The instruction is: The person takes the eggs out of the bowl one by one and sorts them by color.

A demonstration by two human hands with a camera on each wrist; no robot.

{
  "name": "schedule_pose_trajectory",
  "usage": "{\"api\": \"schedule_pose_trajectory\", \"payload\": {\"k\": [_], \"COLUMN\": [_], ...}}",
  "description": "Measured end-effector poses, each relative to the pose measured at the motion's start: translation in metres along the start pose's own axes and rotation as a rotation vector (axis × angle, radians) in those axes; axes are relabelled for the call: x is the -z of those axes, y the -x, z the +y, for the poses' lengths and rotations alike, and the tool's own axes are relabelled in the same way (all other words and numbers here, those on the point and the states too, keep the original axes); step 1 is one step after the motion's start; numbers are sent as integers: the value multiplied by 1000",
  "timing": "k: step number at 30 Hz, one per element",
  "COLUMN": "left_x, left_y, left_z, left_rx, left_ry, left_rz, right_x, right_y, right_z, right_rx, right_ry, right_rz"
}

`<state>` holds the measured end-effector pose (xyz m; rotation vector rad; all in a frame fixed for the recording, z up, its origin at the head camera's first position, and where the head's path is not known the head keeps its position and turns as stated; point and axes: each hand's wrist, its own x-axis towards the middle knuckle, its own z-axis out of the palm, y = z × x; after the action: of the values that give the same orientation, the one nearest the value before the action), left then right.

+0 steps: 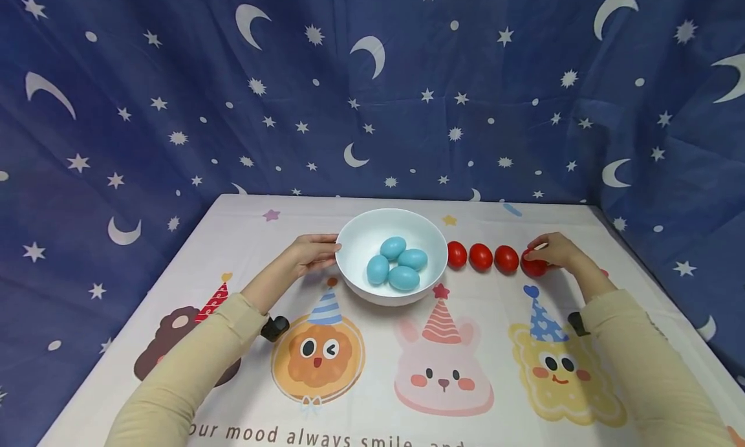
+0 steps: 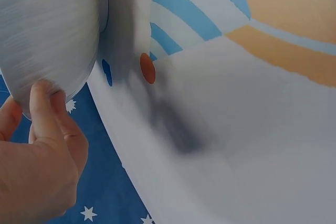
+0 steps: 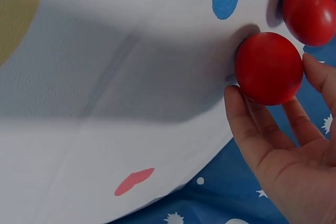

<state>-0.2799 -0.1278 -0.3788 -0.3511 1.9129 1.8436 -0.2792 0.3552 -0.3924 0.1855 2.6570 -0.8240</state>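
Observation:
A white bowl [image 1: 388,298] stands on the table with several light blue eggs [image 1: 404,278] inside. My left hand [image 1: 308,253] holds the bowl's left rim, thumb on one side and fingers on the outer wall, as the left wrist view shows. To the right of the bowl, several red eggs [image 1: 480,257] lie in a row. At the row's right end my right hand [image 1: 557,250] grips the last red egg [image 3: 269,69] between thumb and fingers. In the right wrist view that egg sits close to the tabletop, beside its neighbour.
A white tablecloth [image 1: 256,240] printed with cartoon faces and party hats covers the table. Behind and at both sides hangs a dark blue curtain [image 1: 407,149] with moons and stars. Black wrist devices [image 1: 275,328] show under both forearms.

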Motion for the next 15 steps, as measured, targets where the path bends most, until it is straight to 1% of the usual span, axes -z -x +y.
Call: {"api": "schedule_pose_trajectory", "payload": {"k": [5,11,15], "left_x": [0,0,1], "left_y": [0,-1,-3], "left_z": [3,4,1], "left_rx": [-5,-7,0], "left_ry": [-13,-11,-7], "left_rz": [-2,-24,-24], "right_x": [3,3,0], "right_y": [-1,-1,-2], "right_z": [0,0,0], "right_rx": [27,21,18], "right_ry": [-18,-43,-43], "right_rz": [-17,-40,-53]}}
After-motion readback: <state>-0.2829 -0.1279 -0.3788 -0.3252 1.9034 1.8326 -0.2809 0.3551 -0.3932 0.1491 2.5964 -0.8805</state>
